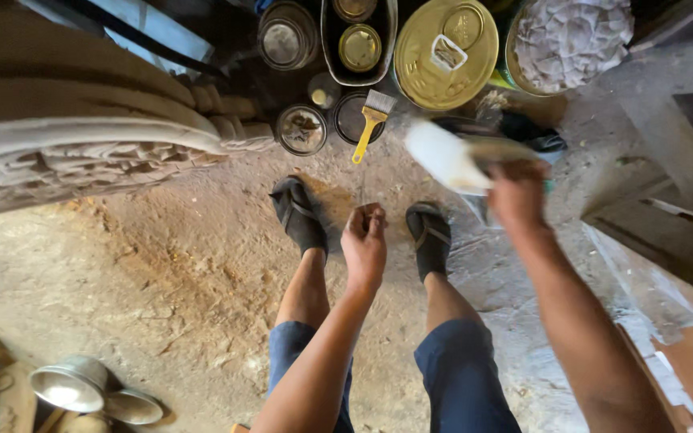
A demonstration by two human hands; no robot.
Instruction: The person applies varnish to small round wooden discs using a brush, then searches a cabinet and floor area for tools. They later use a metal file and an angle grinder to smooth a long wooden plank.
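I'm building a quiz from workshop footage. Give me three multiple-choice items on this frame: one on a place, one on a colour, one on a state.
1. Where does the yellow-handled flat paintbrush lie?
A. across a dark open round can
B. on the floor by the sandals
C. in the left hand

2. What colour is the big round tin lid?
A. blue
B. gold
C. red

3. What is the right hand doing?
A. hanging empty
B. resting on a knee
C. holding a blurred white object

Key: 1 A, the bristles rest over the can; 2 B, it shines gold; 3 C, fingers are closed at the object's end, while the left hand pinches something too small to tell.
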